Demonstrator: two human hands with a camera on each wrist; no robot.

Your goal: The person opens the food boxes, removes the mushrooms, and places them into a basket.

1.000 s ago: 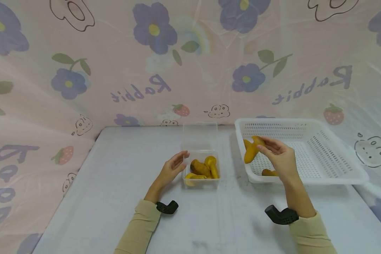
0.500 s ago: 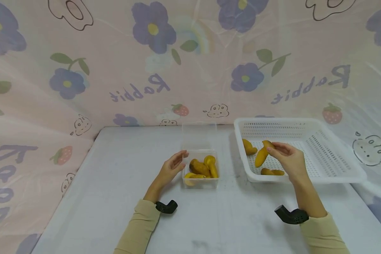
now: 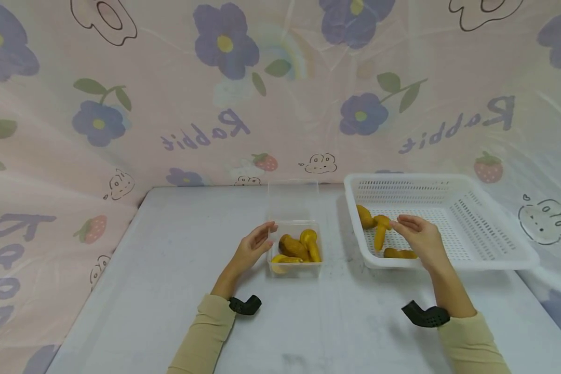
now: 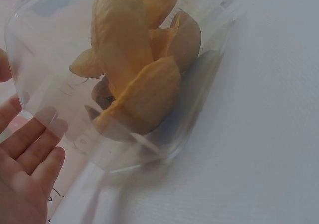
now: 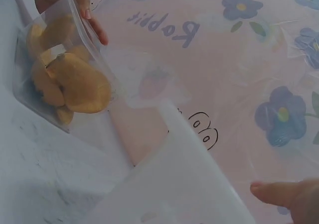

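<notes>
Since the earlier head frames the right hand has come down from above the basket's left rim to its floor, bringing one yellow piece with it; the left hand and the box have not shifted.

Head view, centre: a clear box, its lid standing open at the back, holds several yellow-brown pieces, three or four as far as can be told. Right of centre: a white perforated basket holds three pieces, namely the one at the fingertips, one behind it against the left wall, and one lying by the near rim.

Progress, judged from the layout: part of the pieces are in the box and three are in the basket; which container is being filled cannot be told.

Right hand: forearm rising from the lower right of the frame, palm down over the basket's left half, fingertips at the cap of the upright piece. Whether they pinch it or have just let go cannot be told.

Left hand: forearm lying on the table, palm turned towards the box, fingers straight and relaxed against its left wall, clasping nothing; the left wrist view shows the fingers just beside the clear wall.
</notes>
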